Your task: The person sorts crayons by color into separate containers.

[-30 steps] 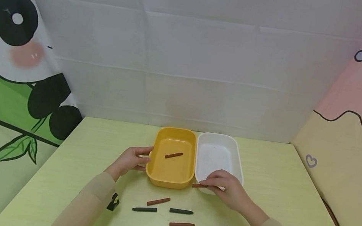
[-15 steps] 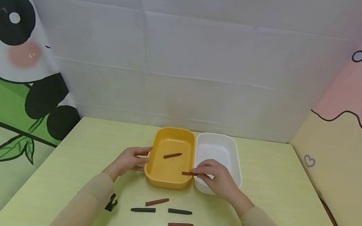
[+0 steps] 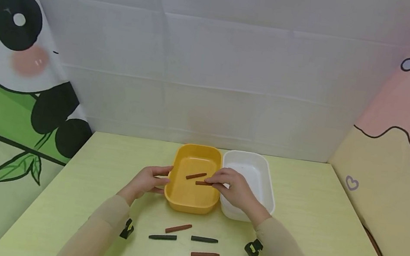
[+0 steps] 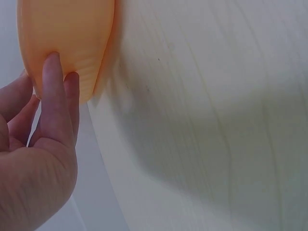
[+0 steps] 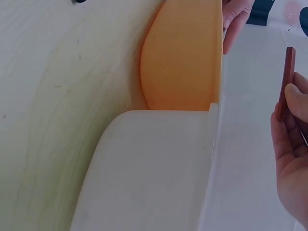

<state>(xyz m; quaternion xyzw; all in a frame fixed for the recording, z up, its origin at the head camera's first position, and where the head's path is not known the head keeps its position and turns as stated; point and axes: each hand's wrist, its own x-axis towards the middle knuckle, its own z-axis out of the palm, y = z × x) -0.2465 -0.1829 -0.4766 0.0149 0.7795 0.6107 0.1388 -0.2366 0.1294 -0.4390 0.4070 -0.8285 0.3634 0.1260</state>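
My right hand (image 3: 234, 190) pinches a reddish-brown crayon (image 3: 202, 183) between thumb and fingers, above the right part of the yellow tray (image 3: 189, 208). The right wrist view shows that crayon (image 5: 288, 77) raised above the tray rims. Another reddish-brown crayon (image 3: 196, 175) lies inside the yellow tray. My left hand (image 3: 146, 182) touches the outside of the tray's left wall with extended fingers. In the left wrist view, fingertips of the left hand (image 4: 43, 154) rest against the orange-looking wall (image 4: 67, 29).
A white tray (image 3: 267, 200) stands right beside the yellow one, partly behind my right forearm. In front of the trays lie two reddish-brown crayons (image 3: 178, 228) and several dark crayons (image 3: 204, 239); my right wrist strap overlaps one. A white cloth wall (image 3: 211, 81) rises behind the table.
My right hand has moved left and away from me with the pinched crayon, from the white tray's near edge to above the yellow tray. The left hand stays in place.
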